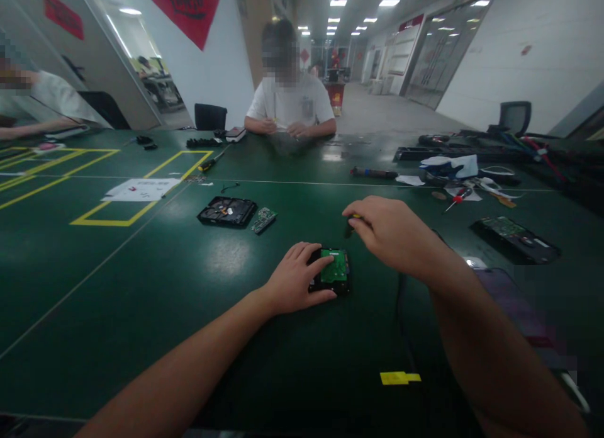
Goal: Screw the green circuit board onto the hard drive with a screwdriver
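My left hand (pixel 299 277) rests over the left side of a black hard drive with a green circuit board (pixel 334 268), its fingers spread across the drive and the table. Up and to the right of the drive, my right hand (pixel 377 227) is closed in a pinch on a small tool, of which only a yellow bit and a dark part show at the fingertips. The tool is raised off the drive. An opened black drive case (pixel 227 211) and a loose circuit board (pixel 264 220) lie farther left on the green table (pixel 198 343).
Another hard drive (pixel 516 238) lies at the right, near a purple item (pixel 512 299). Screwdrivers, cables and gloves (pixel 450 166) are scattered at the back right. A paper sheet (pixel 141 189) lies at the left. Across the table sits a person in white (pixel 292 104).
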Motion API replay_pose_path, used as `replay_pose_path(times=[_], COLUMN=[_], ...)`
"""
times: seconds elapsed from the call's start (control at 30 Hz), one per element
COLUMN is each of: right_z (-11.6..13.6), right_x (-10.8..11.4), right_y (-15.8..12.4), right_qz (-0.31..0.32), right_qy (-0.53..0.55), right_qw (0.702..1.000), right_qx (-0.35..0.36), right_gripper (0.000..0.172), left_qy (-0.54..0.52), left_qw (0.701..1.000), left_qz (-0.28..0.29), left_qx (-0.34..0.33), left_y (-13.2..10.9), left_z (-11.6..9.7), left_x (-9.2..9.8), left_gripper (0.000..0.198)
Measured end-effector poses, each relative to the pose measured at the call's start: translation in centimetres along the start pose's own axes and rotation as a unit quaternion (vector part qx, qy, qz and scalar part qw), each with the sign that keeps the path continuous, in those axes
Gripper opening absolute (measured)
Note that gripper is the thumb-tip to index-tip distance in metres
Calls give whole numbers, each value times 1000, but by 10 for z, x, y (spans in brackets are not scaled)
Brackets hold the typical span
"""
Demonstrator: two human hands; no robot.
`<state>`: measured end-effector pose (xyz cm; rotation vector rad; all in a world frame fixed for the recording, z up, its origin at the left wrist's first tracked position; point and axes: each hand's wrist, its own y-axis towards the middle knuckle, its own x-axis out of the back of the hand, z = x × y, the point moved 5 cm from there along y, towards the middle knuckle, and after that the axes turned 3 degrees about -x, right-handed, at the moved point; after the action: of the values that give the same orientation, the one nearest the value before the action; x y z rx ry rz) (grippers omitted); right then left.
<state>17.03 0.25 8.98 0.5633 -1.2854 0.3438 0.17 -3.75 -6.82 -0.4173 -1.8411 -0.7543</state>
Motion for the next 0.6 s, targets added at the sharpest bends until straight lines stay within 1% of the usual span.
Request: replay_pose_path(times=[0.13, 0.23, 0.3, 0.4, 0.47, 0.53, 0.6], right_z=[-5, -9, -9, -3, 0, 1, -1], right_x=[0, 0, 0, 0, 1, 0, -2], right_y=[2, 2, 1, -1, -2, -2, 0], right_qz=[-3, -12, -8, 1, 2, 5, 9], right_qy=[-39, -42, -24, 10, 21, 18, 7], right_qw=[999, 997, 998, 1000, 1000, 1000, 1000], right_qx=[-38, -70, -63, -20, 0, 2, -9], right_gripper=[23, 24, 23, 24, 20, 16, 17], left_qy=[-2, -1, 2, 6, 6, 5, 2], left_qw=[1000, 1000, 1000, 1000, 1000, 1000, 1000], left_qz=[-3, 1, 8, 10, 9, 8, 7], left_qx=[-2, -2, 1, 3, 3, 2, 2], left_y=[-1, 0, 0, 0, 0, 0, 0], left_z=[1, 1, 1, 1, 0, -1, -1], left_x=[-1, 0, 0, 0, 0, 1, 2], left_gripper=[77, 77, 78, 78, 77, 77, 76])
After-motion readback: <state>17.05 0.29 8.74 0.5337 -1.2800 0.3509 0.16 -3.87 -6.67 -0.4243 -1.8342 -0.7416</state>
